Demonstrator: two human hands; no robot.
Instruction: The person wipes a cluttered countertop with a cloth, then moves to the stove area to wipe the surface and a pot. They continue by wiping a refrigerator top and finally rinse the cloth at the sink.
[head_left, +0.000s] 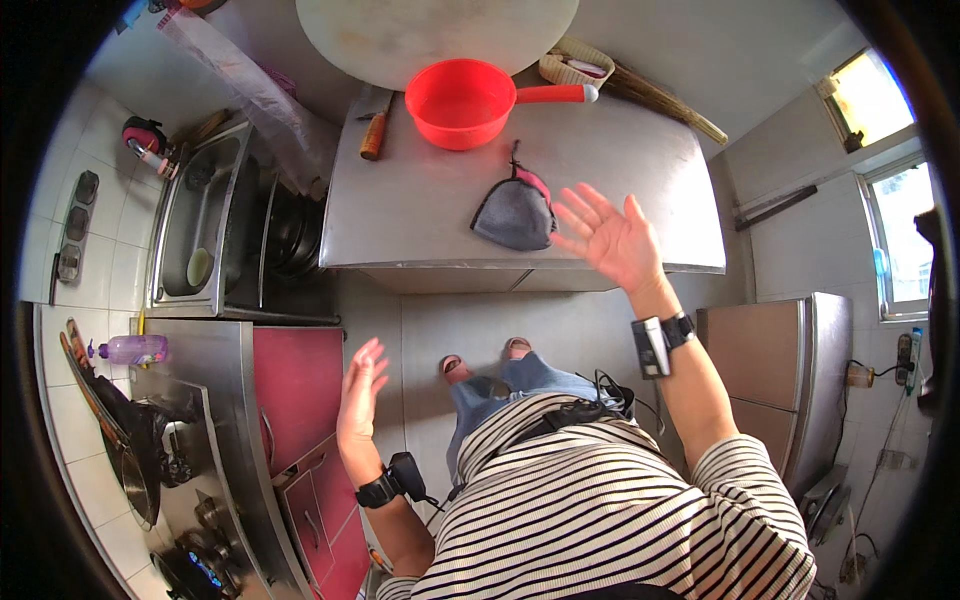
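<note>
My right hand is raised over the front edge of the steel counter, palm up and fingers spread, holding nothing. Just left of its fingertips lies a folded grey cloth with dark edging, a pink patch and a hanging loop. Whether the fingers touch the cloth I cannot tell. Farther back stands a red plastic dipper, its handle pointing right. A knife with an orange-brown handle lies left of the dipper. My left hand hangs in the air beside the pink cabinet, fingers apart and nothing in it.
A round white board leans behind the dipper, near a woven basket and a straw whisk broom. Leftward are a steel sink, a purple pump bottle and a lit gas burner. A low cabinet stands right.
</note>
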